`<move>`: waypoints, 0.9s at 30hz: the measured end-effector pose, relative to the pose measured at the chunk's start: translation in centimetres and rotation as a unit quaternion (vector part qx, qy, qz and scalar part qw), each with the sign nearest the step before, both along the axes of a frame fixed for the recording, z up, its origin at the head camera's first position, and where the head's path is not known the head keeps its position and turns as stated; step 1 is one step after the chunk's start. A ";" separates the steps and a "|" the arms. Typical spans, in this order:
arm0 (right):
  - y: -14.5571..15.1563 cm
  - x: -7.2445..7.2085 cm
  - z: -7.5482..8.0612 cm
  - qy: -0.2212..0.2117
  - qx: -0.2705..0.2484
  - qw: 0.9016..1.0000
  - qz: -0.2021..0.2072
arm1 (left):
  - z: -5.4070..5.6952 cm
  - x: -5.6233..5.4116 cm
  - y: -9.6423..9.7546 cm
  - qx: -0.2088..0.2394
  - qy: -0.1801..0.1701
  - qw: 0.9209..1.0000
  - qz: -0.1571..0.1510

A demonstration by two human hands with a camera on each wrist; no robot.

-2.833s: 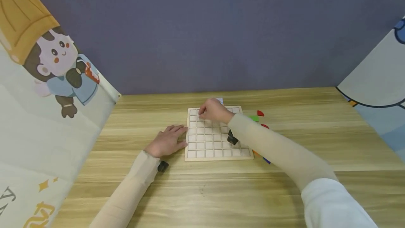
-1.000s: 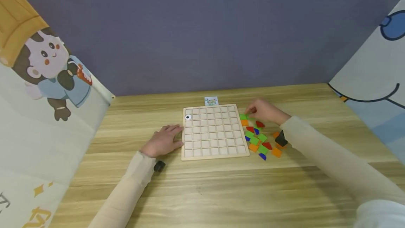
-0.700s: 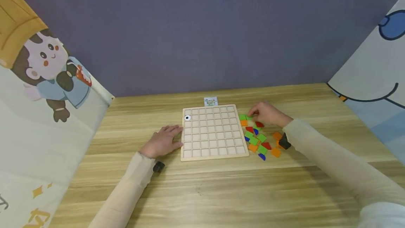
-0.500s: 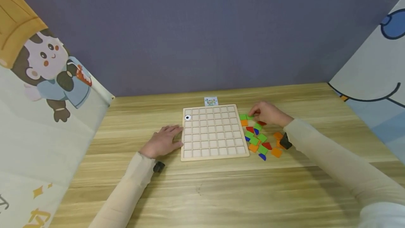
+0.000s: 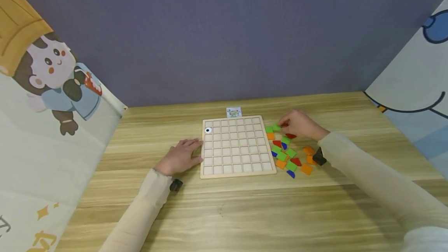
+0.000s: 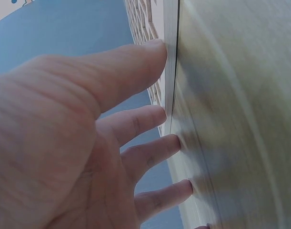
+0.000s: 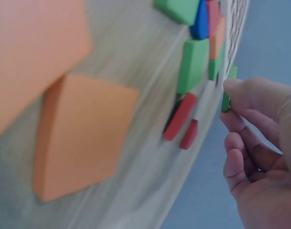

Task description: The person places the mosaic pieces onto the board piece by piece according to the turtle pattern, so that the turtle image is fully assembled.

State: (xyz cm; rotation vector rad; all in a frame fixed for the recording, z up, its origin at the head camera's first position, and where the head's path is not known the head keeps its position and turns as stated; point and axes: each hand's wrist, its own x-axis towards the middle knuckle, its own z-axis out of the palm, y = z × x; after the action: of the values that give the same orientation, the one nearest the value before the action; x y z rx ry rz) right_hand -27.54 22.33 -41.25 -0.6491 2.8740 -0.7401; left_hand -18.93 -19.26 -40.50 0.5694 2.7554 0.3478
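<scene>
My right hand (image 5: 299,124) pinches a green tile (image 7: 229,90) between thumb and fingertips, just past the far end of the loose tiles. The tile stands on edge in the right wrist view, raised off the table. At the left edge of the pale wooden grid board (image 5: 238,175), my left hand (image 5: 179,157) rests with its fingers spread. Its thumb (image 6: 152,52) is right at the board's rim. A round white tile with a black dot (image 5: 208,130) sits in the leftmost column, near the top of the board.
Several green, orange, red and blue tiles lie scattered right of the board, among them a green tile (image 5: 291,166), an orange tile (image 5: 306,169) and a red tile (image 5: 296,161). A small picture card (image 5: 233,112) lies behind the board. A dark wall (image 5: 245,42) closes off the table's back.
My right hand has left the board's upper left for the loose tiles, uncovering the dotted tile, and has lifted a green tile slightly. The left hand keeps its place at the board's edge.
</scene>
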 end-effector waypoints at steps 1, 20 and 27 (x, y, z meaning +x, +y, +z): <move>-0.1 0.1 0.2 0.006 0.003 1.000 0.002 | 0.0 0.0 0.0 0.001 -0.001 1.000 0.001; -8.0 0.4 1.3 0.031 -0.042 0.994 0.094 | -0.2 0.1 -0.1 0.004 0.006 1.000 0.002; -11.3 -0.4 1.2 0.022 -0.051 0.992 0.116 | -0.1 0.1 0.0 0.003 0.008 1.000 0.002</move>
State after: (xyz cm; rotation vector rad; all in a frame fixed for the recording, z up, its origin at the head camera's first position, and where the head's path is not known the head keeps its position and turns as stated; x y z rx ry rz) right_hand -27.90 11.04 -40.01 -1.0045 2.7463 -0.8505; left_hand -18.83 -19.30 -40.63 0.5710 2.7723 0.3546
